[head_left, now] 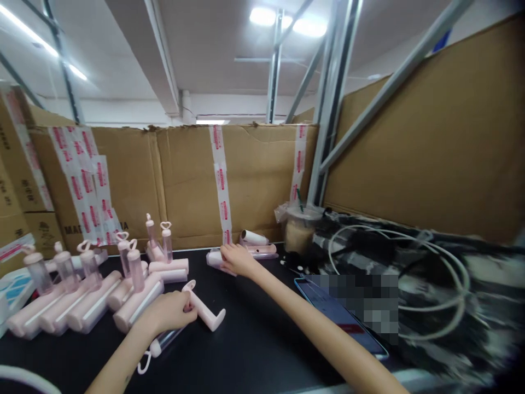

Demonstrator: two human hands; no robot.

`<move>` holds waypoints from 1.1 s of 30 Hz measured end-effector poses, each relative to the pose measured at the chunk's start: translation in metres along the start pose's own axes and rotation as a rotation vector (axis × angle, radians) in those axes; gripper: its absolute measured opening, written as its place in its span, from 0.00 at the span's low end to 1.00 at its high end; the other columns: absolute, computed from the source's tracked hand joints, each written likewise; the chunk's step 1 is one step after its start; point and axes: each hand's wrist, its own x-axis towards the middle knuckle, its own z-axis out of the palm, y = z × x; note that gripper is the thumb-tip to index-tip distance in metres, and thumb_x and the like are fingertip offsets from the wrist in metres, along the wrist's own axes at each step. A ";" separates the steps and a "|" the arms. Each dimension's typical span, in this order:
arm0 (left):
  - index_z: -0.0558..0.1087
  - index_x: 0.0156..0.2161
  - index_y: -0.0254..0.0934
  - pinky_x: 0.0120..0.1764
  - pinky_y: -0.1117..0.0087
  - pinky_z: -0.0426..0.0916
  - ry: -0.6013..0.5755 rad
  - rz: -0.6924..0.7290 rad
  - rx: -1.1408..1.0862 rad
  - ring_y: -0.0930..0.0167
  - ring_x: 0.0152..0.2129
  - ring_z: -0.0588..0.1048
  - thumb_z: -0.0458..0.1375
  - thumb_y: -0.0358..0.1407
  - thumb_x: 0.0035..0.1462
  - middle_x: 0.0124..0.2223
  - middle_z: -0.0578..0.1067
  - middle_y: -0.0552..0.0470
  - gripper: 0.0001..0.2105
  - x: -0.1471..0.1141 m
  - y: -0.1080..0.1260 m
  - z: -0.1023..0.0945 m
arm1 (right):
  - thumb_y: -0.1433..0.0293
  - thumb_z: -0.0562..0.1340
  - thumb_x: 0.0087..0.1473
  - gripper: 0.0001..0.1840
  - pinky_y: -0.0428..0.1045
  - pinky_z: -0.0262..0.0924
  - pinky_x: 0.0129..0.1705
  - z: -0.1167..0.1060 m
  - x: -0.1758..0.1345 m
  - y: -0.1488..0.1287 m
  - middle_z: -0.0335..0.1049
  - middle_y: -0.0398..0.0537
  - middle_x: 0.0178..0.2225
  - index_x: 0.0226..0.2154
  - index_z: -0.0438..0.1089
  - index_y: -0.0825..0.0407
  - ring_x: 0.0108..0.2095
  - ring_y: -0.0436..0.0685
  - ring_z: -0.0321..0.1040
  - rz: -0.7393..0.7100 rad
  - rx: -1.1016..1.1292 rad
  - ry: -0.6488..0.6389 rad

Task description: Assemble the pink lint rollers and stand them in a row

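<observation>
My left hand is closed at the near left, its fingers curled against one end of a pale pink bracket-like piece with a flared tab at each end. A clear tube with a pink heart-loop cap lies partly hidden under this hand. Farther back, my right hand reaches to the cardboard wall, fingers closed over a pale pink tube piece. Just beside it lie a white-ended roll and a pink half-shell with a small hole.
Several pink cylinders with upright clear, loop-topped tubes stand at left. A phone, a drink cup and a coiled white cable are at right. Cardboard walls the back of the black table; metal posts rise behind.
</observation>
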 end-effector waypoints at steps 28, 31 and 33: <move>0.62 0.51 0.41 0.46 0.65 0.62 0.553 0.027 -0.240 0.62 0.49 0.67 0.54 0.40 0.52 0.53 0.69 0.49 0.20 0.008 0.017 0.001 | 0.75 0.67 0.38 0.04 0.56 0.56 0.49 -0.011 -0.025 0.026 0.67 0.52 0.44 0.21 0.74 0.51 0.47 0.64 0.63 -0.064 0.501 -0.167; 0.62 0.50 0.42 0.42 0.66 0.64 0.536 -0.001 -0.280 0.61 0.45 0.70 0.54 0.42 0.52 0.50 0.71 0.50 0.20 0.007 0.022 0.001 | 0.69 0.67 0.41 0.05 0.54 0.56 0.50 -0.018 -0.026 0.020 0.67 0.52 0.45 0.23 0.71 0.53 0.49 0.62 0.62 -0.054 0.576 -0.073; 0.63 0.49 0.42 0.41 0.66 0.64 0.518 -0.034 -0.321 0.61 0.42 0.72 0.54 0.43 0.51 0.47 0.73 0.51 0.20 0.007 0.024 0.002 | 0.63 0.59 0.52 0.10 0.52 0.59 0.47 -0.024 -0.027 0.011 0.68 0.52 0.43 0.31 0.68 0.53 0.47 0.58 0.64 -0.020 0.631 0.026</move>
